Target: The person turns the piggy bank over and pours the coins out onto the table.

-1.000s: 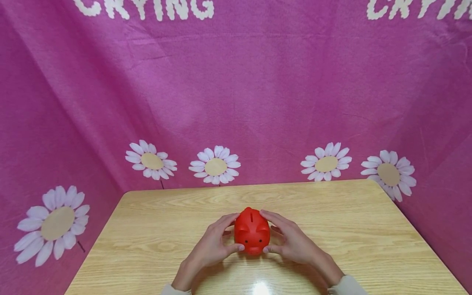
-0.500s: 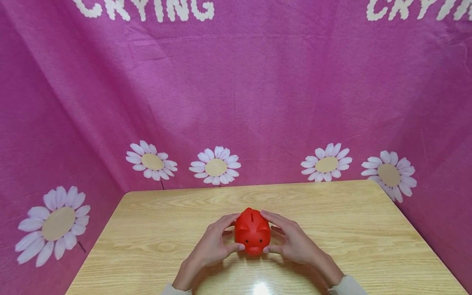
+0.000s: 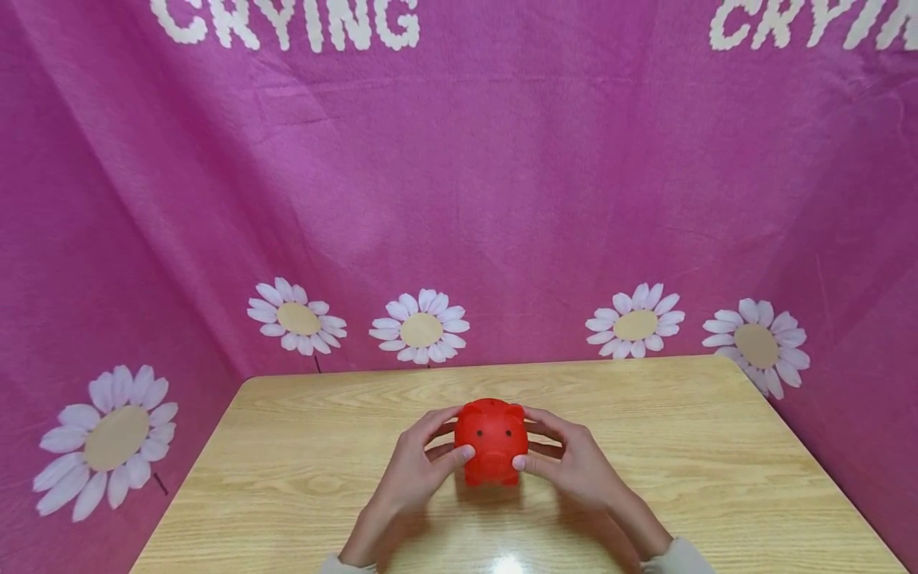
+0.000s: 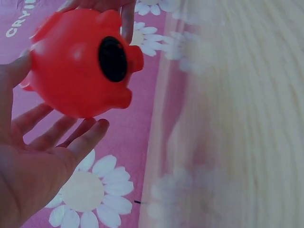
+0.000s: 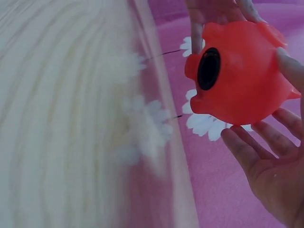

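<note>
Both hands hold a red piggy bank (image 3: pixel 492 446) between them, lifted off the table. In the head view its face with two black eyes points toward me. My left hand (image 3: pixel 423 462) grips its left side, the thumb by the cheek and the fingers behind. On the other side my right hand (image 3: pixel 574 462) grips it in the same way. Seen from below in the left wrist view, the piggy bank (image 4: pixel 76 64) shows a round black plug (image 4: pixel 113 59) and stubby feet. The right wrist view shows the piggy bank's (image 5: pixel 247 71) underside too.
A light wood-grain table (image 3: pixel 323 510) lies under the hands. Behind and beside it hangs a pink-purple cloth (image 3: pixel 459 183) with white daisies (image 3: pixel 421 327) and pale lettering.
Both hands have raised the piggy bank off the table and tilted it back. Its coin slot faced up before; now its face shows more fully and the slot is barely visible.
</note>
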`<state>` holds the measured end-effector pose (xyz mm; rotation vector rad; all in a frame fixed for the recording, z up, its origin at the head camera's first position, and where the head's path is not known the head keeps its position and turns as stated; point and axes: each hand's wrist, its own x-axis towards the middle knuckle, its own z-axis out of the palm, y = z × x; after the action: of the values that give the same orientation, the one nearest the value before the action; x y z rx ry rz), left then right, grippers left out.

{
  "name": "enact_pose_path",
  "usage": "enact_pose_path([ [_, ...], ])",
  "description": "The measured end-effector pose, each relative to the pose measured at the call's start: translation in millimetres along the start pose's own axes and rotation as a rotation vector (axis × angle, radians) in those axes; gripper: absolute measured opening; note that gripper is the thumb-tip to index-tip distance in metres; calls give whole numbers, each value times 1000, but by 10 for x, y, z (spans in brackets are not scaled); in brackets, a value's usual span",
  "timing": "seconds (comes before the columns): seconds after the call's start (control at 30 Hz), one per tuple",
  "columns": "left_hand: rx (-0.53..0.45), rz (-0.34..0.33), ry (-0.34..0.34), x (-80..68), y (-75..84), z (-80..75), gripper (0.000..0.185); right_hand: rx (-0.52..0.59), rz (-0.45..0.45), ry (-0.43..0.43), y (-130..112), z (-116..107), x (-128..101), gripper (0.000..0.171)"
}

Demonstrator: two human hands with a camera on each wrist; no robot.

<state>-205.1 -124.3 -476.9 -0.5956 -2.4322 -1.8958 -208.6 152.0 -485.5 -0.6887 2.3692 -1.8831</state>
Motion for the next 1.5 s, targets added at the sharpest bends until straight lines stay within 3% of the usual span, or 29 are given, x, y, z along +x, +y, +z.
enact_pose_path([
  [0.13,-31,41,56,38,61,37,57,83,-33,35,-58,16,38,62],
  [0.23,-50,53,72,66,101,59,57,84,-43,62,-102,22,60,57],
  [0.53,-111,59,0,103,184,76,73,-7,36,181,-239,-18,74,47],
  [0.87,-113,65,63,109,179,102,72,-7,-2,160,-260,-14,78,50],
  [1.5,-101,14,41,133,178,112,67,19,-26,121,-203,-56,62,54],
])
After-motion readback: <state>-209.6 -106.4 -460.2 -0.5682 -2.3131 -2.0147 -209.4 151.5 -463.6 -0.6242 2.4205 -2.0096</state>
